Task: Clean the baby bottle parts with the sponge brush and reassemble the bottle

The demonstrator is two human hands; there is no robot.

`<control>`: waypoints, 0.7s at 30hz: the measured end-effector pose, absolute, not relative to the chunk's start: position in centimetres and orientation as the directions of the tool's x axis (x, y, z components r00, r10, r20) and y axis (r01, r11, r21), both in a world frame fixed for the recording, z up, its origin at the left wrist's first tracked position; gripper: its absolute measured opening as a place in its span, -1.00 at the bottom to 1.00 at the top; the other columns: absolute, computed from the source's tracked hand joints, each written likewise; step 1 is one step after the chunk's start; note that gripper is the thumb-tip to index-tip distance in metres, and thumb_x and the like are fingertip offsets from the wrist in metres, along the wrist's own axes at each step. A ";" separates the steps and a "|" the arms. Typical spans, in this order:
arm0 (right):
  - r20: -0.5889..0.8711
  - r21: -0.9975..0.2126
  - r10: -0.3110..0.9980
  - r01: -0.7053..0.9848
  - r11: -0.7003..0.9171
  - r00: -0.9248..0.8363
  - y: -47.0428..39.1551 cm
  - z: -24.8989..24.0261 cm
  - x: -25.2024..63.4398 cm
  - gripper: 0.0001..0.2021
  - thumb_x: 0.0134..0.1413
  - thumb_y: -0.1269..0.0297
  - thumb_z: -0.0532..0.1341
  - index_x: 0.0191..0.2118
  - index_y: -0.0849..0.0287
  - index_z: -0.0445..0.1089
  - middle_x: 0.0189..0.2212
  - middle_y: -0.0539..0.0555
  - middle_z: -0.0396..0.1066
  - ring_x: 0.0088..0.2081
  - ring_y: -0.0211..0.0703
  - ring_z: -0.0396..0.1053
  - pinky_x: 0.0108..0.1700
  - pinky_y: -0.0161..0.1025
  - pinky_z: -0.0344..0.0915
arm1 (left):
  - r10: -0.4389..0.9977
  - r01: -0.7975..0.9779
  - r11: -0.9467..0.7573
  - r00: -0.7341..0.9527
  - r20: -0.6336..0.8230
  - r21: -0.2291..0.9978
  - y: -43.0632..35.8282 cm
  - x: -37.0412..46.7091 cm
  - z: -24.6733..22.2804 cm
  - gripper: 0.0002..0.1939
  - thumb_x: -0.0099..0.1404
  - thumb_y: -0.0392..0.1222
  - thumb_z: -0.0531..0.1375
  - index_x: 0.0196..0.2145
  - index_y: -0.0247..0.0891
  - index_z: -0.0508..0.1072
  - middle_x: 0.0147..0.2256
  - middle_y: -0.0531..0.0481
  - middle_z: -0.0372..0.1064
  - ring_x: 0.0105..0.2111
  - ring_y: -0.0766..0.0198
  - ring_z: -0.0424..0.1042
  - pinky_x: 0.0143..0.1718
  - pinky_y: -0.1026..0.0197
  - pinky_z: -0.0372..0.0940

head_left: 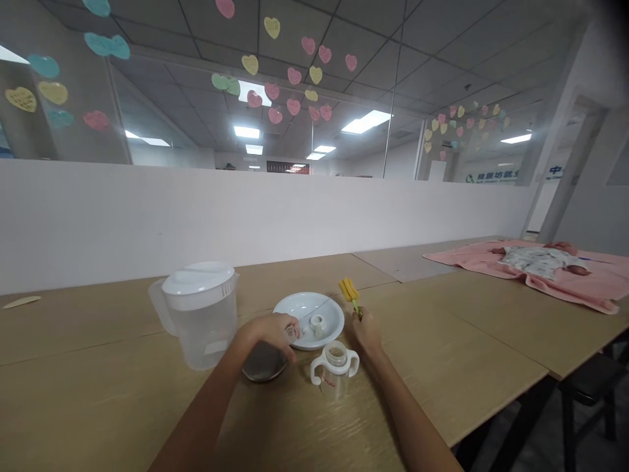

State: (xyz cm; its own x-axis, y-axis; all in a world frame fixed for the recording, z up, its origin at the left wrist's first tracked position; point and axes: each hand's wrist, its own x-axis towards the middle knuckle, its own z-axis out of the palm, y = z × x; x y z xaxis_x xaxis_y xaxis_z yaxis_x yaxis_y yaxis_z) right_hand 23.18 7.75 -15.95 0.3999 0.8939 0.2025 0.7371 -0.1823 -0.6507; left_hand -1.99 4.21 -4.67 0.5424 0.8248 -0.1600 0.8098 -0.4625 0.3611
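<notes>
My left hand (275, 331) is closed round a small clear piece (292, 333), perhaps a bottle cap, at the left rim of a white bowl (284, 307). Small white bottle parts (318, 322) lie inside the bowl. In my right hand (367, 331) is a bottle brush (349, 290), its yellow sponge head pointing up on a green stem, just right of the bowl. A clear baby bottle (336, 380) with two white handles stands upright and uncapped between my forearms. Beneath my left hand, and partly hidden by it, sits a dark round dish (264, 362).
A lidded clear plastic pitcher (204, 321) stands to the left. At the far right, a baby-like figure (538, 261) in patterned clothing lies on a pink towel (472, 254). A low white wall (246, 223) borders the table's back. A dark stool (590, 387) is at right.
</notes>
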 end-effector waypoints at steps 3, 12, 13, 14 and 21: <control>0.221 -0.677 0.870 0.711 -0.188 0.441 7.6 -15.8 23.1 -0.63 0.23 0.25 -0.08 0.03 0.20 0.32 -0.24 0.19 0.48 -0.20 -0.04 0.41 -0.27 -0.27 0.19 | 0.860 0.849 -0.459 0.498 -0.108 0.263 4.3 -1.9 -5.0 -0.55 -0.24 -0.27 0.36 -0.27 -0.16 0.50 -0.32 0.06 0.42 -0.33 0.21 0.35 -0.47 0.34 0.10; 0.422 -0.700 0.787 0.713 -0.033 0.451 7.1 -15.4 22.5 -0.51 0.25 0.09 -0.20 0.08 0.20 0.28 -0.28 0.18 0.48 -0.29 -0.02 0.40 -0.29 -0.25 0.17 | 0.862 0.705 -0.487 0.484 0.153 0.516 5.1 -1.6 -4.6 -0.66 -0.08 -0.29 0.25 -0.25 -0.28 0.47 -0.33 0.04 0.42 -0.33 0.26 0.38 -0.35 0.32 0.22; 0.444 -0.689 0.785 0.724 -0.009 0.433 7.0 -15.4 22.3 -0.50 0.25 0.09 -0.20 0.09 0.21 0.27 -0.28 0.19 0.47 -0.29 -0.02 0.40 -0.28 -0.25 0.17 | 0.868 0.642 -0.474 0.454 0.199 0.602 5.3 -1.5 -4.6 -0.63 -0.11 -0.31 0.26 -0.24 -0.30 0.46 -0.32 0.02 0.44 -0.31 0.25 0.39 -0.31 0.30 0.24; 0.469 -0.679 0.779 0.734 0.016 0.417 6.9 -15.5 22.1 -0.49 0.24 0.10 -0.20 0.11 0.23 0.26 -0.28 0.19 0.47 -0.30 -0.02 0.40 -0.27 -0.24 0.17 | 0.882 0.557 -0.447 0.407 0.239 0.700 5.4 -1.3 -4.7 -0.61 -0.13 -0.33 0.27 -0.24 -0.31 0.47 -0.31 0.00 0.45 -0.29 0.23 0.40 -0.27 0.28 0.26; 0.654 -0.641 0.673 0.725 0.252 0.345 6.2 -16.1 21.7 -0.47 0.19 0.25 -0.24 0.13 0.36 0.22 -0.24 0.25 0.42 -0.22 -0.05 0.36 -0.17 -0.23 0.23 | 0.966 0.179 -0.230 0.158 0.203 0.957 6.0 -0.2 -5.4 -0.73 -0.02 -0.19 0.29 -0.31 -0.34 0.52 -0.31 -0.07 0.50 -0.24 0.18 0.42 -0.19 0.19 0.30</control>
